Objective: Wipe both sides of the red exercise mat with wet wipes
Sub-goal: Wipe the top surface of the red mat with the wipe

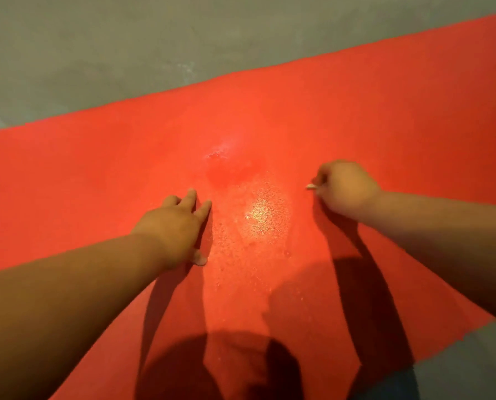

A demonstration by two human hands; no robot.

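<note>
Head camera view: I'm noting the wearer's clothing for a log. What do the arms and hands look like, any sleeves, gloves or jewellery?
The left forearm and right forearm are bare to the frame edge: no sleeves. The left hand and right hand wear no gloves; no watch, bracelet or ring shows, though the picture is soft.

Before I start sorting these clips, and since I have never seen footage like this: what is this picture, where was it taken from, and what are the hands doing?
No machine here: a person wears a camera on the head, looking down at their own bare arms. A red mat lies on a grey floor. The left hand rests flat on the mat, fingers straight. The right hand is curled, its grip round a small white thing, likely a wet wipe; only a tip shows. Between the hands a wet patch shines.
</note>
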